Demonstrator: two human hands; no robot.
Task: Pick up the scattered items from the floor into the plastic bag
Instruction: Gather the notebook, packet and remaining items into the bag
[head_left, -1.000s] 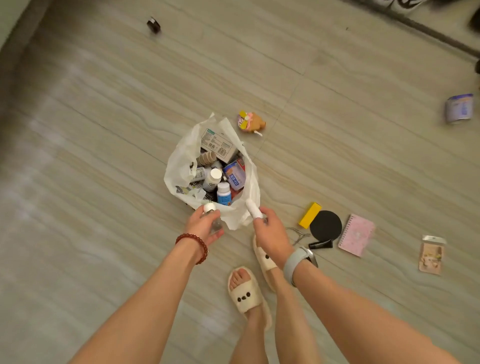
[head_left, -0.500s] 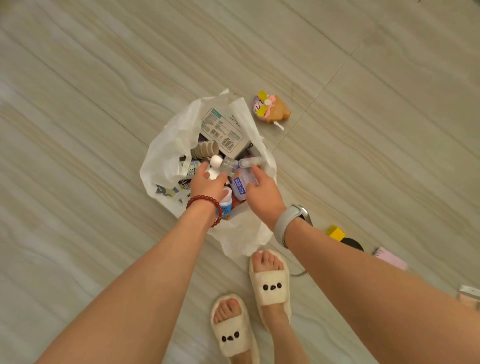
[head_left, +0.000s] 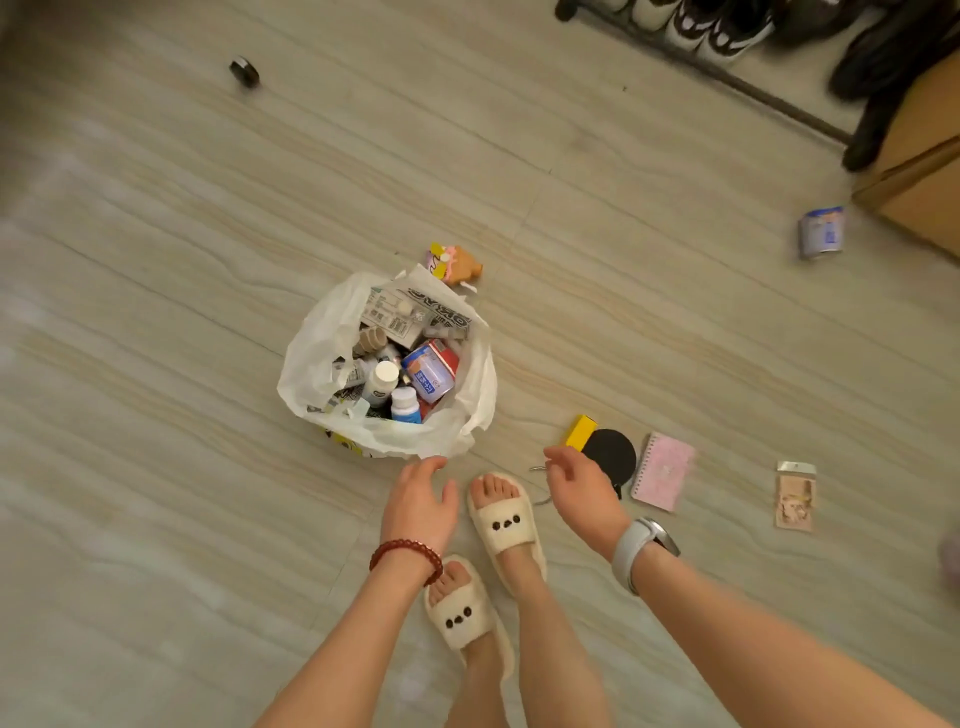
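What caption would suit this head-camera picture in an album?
Both hands, left and right, hover empty beside a full plastic bag; a pink notebook waits on the floor.

- I see the white plastic bag (head_left: 317, 358) gaping upward, its mouth unobstructed, though bottles and boxes crowd the inside.
- Broad bare tile lies left of it.
- On the right, a yellow box (head_left: 581, 431), black round mirror (head_left: 613, 454) and pink spiral notebook (head_left: 664, 472) cluster tightly (edges touching).
- My cream slippers (head_left: 506, 525) block the nearest floor.
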